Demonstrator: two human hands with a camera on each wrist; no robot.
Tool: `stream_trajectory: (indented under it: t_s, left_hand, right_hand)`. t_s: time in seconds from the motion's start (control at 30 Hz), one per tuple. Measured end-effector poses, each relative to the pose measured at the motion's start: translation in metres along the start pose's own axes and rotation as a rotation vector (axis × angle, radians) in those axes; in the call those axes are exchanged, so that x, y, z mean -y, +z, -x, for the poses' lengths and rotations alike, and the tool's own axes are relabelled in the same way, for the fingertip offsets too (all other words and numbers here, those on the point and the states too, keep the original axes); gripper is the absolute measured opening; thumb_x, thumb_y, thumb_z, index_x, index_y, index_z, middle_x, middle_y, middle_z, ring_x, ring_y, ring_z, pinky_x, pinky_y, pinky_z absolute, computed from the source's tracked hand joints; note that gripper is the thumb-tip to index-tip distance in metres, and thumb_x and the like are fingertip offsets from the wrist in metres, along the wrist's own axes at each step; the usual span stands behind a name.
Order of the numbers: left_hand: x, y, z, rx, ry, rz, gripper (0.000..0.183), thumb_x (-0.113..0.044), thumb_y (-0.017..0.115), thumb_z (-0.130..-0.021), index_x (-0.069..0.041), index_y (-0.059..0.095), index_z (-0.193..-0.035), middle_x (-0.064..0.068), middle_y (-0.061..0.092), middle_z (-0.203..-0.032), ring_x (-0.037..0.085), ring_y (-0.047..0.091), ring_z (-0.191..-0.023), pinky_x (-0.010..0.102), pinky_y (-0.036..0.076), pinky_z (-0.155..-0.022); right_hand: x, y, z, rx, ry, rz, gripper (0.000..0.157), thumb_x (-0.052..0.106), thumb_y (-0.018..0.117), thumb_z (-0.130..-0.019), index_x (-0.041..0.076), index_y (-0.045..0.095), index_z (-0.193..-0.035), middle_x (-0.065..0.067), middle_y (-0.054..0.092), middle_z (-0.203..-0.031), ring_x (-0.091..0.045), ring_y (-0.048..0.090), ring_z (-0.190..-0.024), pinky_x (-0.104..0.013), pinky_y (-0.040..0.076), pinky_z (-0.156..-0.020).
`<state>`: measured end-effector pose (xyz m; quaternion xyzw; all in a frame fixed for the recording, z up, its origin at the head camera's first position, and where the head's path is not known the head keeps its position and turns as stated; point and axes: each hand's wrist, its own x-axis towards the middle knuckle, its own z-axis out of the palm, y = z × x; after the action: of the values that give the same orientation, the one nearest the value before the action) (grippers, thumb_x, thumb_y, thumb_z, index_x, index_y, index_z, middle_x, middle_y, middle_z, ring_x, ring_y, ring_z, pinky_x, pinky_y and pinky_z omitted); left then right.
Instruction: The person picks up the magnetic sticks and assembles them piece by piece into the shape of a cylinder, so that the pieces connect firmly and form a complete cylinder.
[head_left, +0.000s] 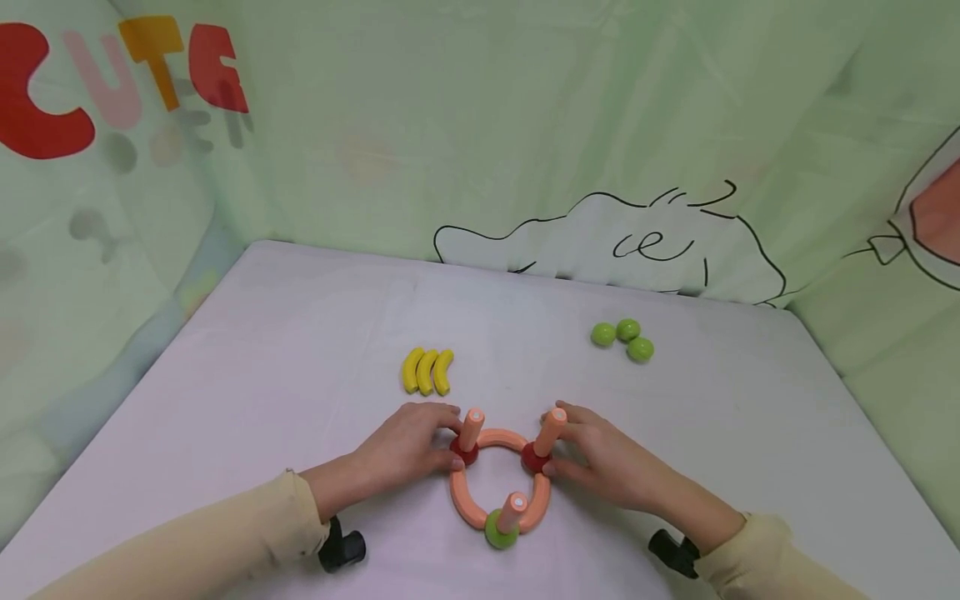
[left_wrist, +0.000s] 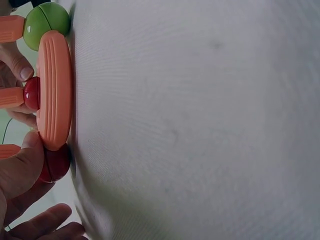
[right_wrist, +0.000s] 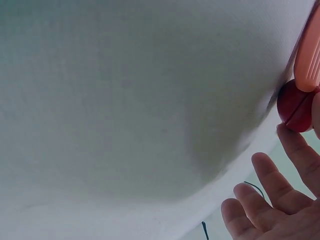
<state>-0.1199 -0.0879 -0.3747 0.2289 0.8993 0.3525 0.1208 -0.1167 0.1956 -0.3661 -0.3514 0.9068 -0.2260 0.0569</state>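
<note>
A ring of curved salmon-pink pieces (head_left: 467,502) lies on the table, joined by two red balls and a green ball (head_left: 501,530). A salmon-pink peg rises from each ball. My left hand (head_left: 405,446) pinches the left red ball (left_wrist: 56,164) between thumb and fingers. On the opposite side my right hand (head_left: 611,458) grips the right red ball (right_wrist: 296,106), a fingertip touching its underside in the right wrist view. The green-ball corner, nearest my body, is untouched. Both far fingertips are partly hidden behind the pegs in the head view.
Three yellow banana-shaped pieces (head_left: 426,372) lie side by side beyond the left hand. Three green balls (head_left: 628,331) sit together at the far right of the white-covered table (head_left: 322,308). Pale green cloth walls (head_left: 360,125) border its back and sides.
</note>
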Motion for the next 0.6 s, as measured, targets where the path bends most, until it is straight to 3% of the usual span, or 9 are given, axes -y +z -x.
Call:
stream_trajectory:
  t_s: [0.1, 0.23, 0.33, 0.47, 0.6]
  left_hand:
    - [0.000, 0.001, -0.001, 0.004, -0.022, 0.003, 0.028, -0.011, 0.085, -0.081, -0.005, 0.077, -0.107, 0.016, 0.070, -0.130, 0.035, 0.057, -0.135, 0.052, 0.043, -0.115]
    - [0.002, 0.001, -0.002, 0.007, 0.006, 0.002, 0.025, -0.010, 0.085, -0.082, -0.008, 0.077, -0.106, 0.010, 0.074, -0.122, 0.032, 0.060, -0.132, 0.051, 0.046, -0.113]
    - [0.003, 0.001, -0.002, 0.005, 0.044, -0.005, 0.021, -0.010, 0.085, -0.082, -0.012, 0.076, -0.101, 0.003, 0.076, -0.110, 0.026, 0.066, -0.120, 0.048, 0.050, -0.107]
    - [0.004, 0.000, -0.002, 0.004, 0.070, -0.021, 0.020, -0.011, 0.085, -0.082, -0.015, 0.074, -0.098, -0.002, 0.076, -0.103, 0.020, 0.068, -0.107, 0.045, 0.053, -0.100]
    - [0.005, 0.000, -0.002, 0.018, 0.063, -0.009, 0.020, -0.011, 0.085, -0.083, -0.014, 0.074, -0.100, -0.001, 0.076, -0.105, 0.021, 0.068, -0.108, 0.045, 0.054, -0.100]
  right_hand:
    - [-0.001, 0.001, 0.000, 0.001, -0.003, -0.007, 0.019, 0.015, 0.079, -0.089, 0.029, 0.071, -0.097, 0.012, 0.057, -0.101, -0.011, 0.055, -0.099, -0.035, 0.054, -0.089]
    - [-0.001, -0.001, 0.000, 0.012, 0.013, -0.015, 0.017, 0.016, 0.078, -0.090, 0.027, 0.070, -0.099, 0.010, 0.059, -0.104, -0.013, 0.057, -0.101, -0.037, 0.054, -0.090]
    - [-0.002, -0.009, 0.002, -0.001, 0.083, -0.019, 0.021, 0.017, 0.078, -0.091, 0.020, 0.072, -0.110, -0.002, 0.066, -0.118, -0.028, 0.061, -0.118, -0.048, 0.054, -0.100]
    - [-0.017, -0.026, 0.003, -0.115, 0.169, -0.002, 0.038, 0.012, 0.077, -0.091, 0.004, 0.067, -0.127, -0.018, 0.066, -0.133, -0.045, 0.055, -0.133, -0.061, 0.048, -0.105]
    - [-0.049, -0.046, 0.002, -0.266, 0.264, 0.042, 0.044, 0.009, 0.074, -0.093, -0.005, 0.060, -0.132, -0.025, 0.066, -0.132, -0.046, 0.057, -0.129, -0.062, 0.048, -0.104]
